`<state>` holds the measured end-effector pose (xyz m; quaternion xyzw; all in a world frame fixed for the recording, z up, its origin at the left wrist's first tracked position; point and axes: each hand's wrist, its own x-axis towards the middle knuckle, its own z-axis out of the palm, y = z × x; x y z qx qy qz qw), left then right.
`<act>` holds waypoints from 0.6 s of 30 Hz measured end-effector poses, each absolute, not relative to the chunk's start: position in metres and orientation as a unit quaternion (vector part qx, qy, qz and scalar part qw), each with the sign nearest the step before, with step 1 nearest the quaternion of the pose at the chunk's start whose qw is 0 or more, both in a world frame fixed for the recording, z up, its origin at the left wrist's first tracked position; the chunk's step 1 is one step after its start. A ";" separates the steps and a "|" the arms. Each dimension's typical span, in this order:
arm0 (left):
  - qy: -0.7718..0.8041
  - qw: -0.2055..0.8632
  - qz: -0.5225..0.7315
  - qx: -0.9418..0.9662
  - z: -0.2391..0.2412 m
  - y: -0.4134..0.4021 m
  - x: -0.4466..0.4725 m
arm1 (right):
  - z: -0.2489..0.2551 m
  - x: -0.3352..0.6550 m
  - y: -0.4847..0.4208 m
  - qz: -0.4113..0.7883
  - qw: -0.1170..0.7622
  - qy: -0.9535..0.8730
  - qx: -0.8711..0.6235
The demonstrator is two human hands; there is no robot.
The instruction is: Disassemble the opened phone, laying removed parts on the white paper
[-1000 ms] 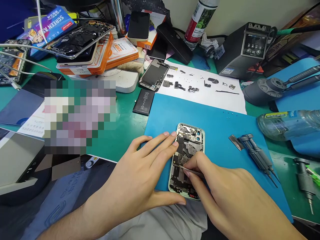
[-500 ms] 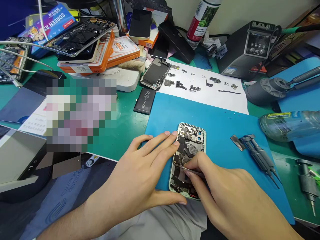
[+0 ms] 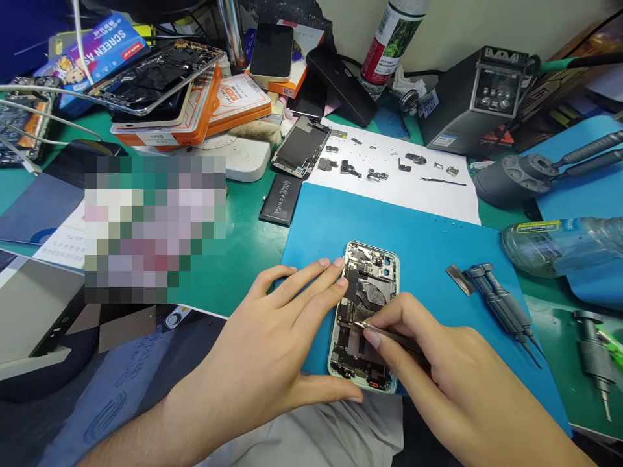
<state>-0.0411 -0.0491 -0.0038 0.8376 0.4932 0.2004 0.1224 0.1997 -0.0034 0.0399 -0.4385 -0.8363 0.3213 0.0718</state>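
Observation:
An opened phone housing, its circuit board and inner parts exposed, lies on the blue mat. My left hand rests flat with fingers stretched out. Its fingertips touch the housing's upper left edge, and its thumb reaches along the lower end. Thin metal tweezers are pinched between the thumb and fingers of my right hand. Their tip points at the board near the middle of the housing; whether it touches is too small to tell.
Small removed parts lie on white paper behind the mat. A phone screen and a battery sit left of it. Screwdrivers, a small blade and a glass jar are at right. Stacked orange boxes stand back left.
The tweezers' tip has shifted slightly, and more of their shaft shows as my right fingers lift and tilt. My left hand keeps its place on the housing. The view has moved a little.

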 end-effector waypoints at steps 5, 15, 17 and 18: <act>0.503 0.125 0.206 0.830 -0.005 -0.049 -0.039 | 0.033 0.215 -0.005 0.351 0.203 -0.728 -0.553; 0.516 0.192 0.216 0.807 0.009 -0.065 -0.051 | 0.013 0.244 -0.020 0.215 0.273 -0.701 -0.623; 0.527 0.155 0.216 0.807 0.011 -0.069 -0.044 | 0.012 0.246 -0.019 0.200 0.295 -0.703 -0.616; 0.536 0.122 0.220 0.806 0.011 -0.070 -0.037 | 0.011 0.246 -0.019 0.195 0.306 -0.702 -0.613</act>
